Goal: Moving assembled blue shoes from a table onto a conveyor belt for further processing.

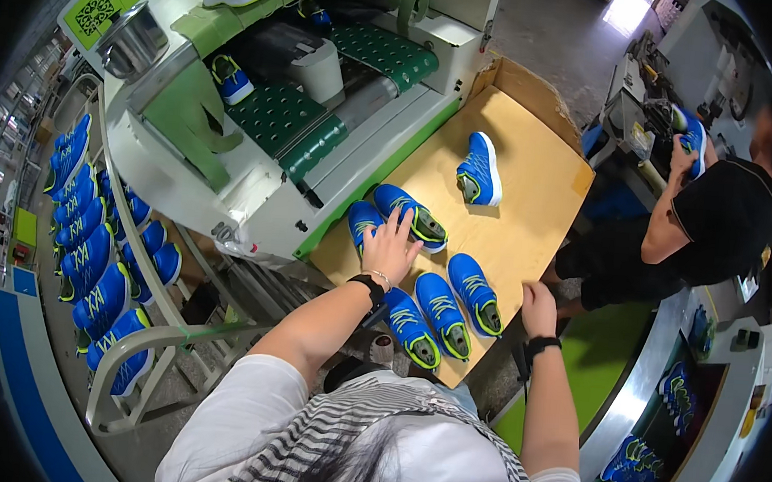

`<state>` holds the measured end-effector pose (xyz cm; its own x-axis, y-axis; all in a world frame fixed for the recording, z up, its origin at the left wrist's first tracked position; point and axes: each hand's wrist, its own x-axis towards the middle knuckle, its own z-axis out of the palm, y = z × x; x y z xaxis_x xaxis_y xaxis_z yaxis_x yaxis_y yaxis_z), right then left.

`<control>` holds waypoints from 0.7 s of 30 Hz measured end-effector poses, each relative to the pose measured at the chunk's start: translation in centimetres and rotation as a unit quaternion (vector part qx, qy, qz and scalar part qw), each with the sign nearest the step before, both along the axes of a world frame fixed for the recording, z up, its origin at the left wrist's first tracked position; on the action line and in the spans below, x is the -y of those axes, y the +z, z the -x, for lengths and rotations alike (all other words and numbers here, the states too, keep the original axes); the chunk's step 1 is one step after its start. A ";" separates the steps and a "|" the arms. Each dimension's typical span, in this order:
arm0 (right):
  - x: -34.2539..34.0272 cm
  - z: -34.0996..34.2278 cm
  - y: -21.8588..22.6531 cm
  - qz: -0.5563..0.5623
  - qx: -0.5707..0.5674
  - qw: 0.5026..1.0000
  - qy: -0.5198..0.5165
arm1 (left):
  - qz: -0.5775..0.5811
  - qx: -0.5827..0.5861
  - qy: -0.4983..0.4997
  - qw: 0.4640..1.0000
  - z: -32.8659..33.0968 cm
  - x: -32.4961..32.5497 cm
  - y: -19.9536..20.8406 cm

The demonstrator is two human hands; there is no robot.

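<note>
Workshop, machine beside board. Left hand, fingers spread, on 2 shoes at board's left; right hand curled at its right edge, hold unclear. 3 shoes aligned at near end; 1 shoe apart at far end, arranging seemingly partway.
</note>
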<state>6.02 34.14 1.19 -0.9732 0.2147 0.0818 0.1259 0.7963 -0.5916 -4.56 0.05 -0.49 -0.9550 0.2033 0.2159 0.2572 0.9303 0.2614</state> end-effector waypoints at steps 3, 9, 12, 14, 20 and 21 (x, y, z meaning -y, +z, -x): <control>2.6 8.7 1.0 0.000 -0.027 0.996 0.080 | -0.001 0.010 -0.007 1.000 0.2 -0.3 0.9; 10.0 23.2 -2.4 -0.160 -0.057 0.958 0.230 | 0.007 0.038 -0.011 0.999 0.3 -0.2 1.2; 10.8 25.4 -2.9 -0.171 0.033 0.976 0.130 | 0.024 0.008 -0.014 1.000 0.1 0.0 1.3; 10.9 26.4 -2.8 -0.202 0.054 0.975 0.071 | 0.031 0.013 -0.001 0.999 -0.1 0.6 1.3; -5.3 26.4 -6.6 0.189 0.038 0.981 -0.017 | 0.031 0.011 -0.018 0.999 0.5 -0.6 1.7; -5.3 24.6 -6.1 0.160 0.081 0.984 -0.013 | 0.035 0.012 -0.011 0.999 0.3 -0.3 1.5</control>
